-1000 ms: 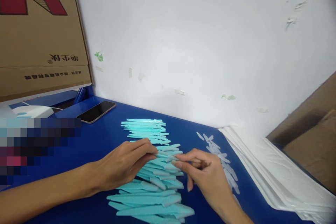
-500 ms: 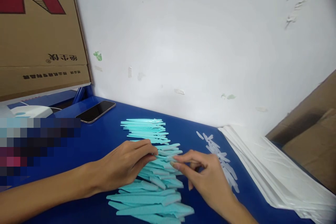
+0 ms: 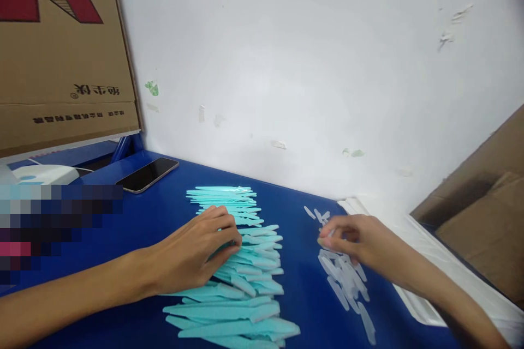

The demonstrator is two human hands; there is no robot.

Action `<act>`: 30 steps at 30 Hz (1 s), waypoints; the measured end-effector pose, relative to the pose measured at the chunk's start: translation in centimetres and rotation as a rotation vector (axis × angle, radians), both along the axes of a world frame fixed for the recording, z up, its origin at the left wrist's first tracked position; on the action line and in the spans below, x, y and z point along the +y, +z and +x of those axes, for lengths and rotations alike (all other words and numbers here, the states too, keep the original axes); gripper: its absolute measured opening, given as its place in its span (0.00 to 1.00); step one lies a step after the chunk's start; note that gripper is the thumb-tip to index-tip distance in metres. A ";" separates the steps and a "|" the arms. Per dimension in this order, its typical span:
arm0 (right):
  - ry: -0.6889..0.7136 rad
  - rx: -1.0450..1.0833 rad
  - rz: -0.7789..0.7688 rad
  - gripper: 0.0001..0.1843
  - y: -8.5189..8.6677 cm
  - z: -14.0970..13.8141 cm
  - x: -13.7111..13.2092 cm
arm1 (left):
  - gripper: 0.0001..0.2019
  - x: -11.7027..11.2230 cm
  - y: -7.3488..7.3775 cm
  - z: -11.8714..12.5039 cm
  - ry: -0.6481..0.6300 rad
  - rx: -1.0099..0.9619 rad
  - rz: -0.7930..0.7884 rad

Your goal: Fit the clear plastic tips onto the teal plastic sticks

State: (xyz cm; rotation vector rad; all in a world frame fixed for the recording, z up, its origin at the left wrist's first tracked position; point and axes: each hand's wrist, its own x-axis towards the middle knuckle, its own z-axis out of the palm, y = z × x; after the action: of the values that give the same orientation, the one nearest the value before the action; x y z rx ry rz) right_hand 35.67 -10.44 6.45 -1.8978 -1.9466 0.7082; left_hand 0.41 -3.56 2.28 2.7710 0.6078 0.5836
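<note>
Slim turquoise knife-shaped pieces (image 3: 229,308) lie side by side in a long row on the blue table, several with paler, frosted-looking right ends. My left hand (image 3: 200,251) rests over the left of the row, fingers curled and thumb against the fingertips; what they hold, if anything, is hidden. On the right, small translucent white strips (image 3: 346,278) lie in a loose heap. My right hand (image 3: 356,237) is above the upper part of this heap, thumb and fingers brought together in a pinch, with nothing clearly visible in them.
A phone (image 3: 148,174) lies at the back left of the table. White flat plastic sheets or bags (image 3: 429,300) are stacked at the right edge. Cardboard boxes stand at the left (image 3: 69,65) and right (image 3: 487,218). A white wall (image 3: 286,65) closes off the back.
My right hand has left the turquoise row and moved right to the white strips, some of which have shifted. My left hand has stayed nearly in place.
</note>
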 end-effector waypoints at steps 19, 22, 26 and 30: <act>0.038 -0.206 -0.037 0.07 -1.8 1.7 -0.3 | 0.11 0.5 0.5 0.5 0.036 0.020 0.040; 0.050 -0.193 0.086 0.09 -2.1 1.8 -0.2 | 0.12 1.6 0.4 0.3 0.052 -0.011 0.085; -0.025 -0.221 0.245 0.14 -1.6 1.1 0.0 | 0.13 3.5 0.0 -0.4 0.102 -0.016 0.116; -0.101 -0.245 0.334 0.14 -1.3 -0.7 0.4 | 0.14 5.0 -0.4 -1.0 0.141 0.034 0.094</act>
State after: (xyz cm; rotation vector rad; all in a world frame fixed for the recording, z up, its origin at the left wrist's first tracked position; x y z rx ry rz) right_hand 34.99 -10.05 5.15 -1.9224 -1.9430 0.1128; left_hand -0.62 1.39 1.88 2.8471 0.8083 0.6095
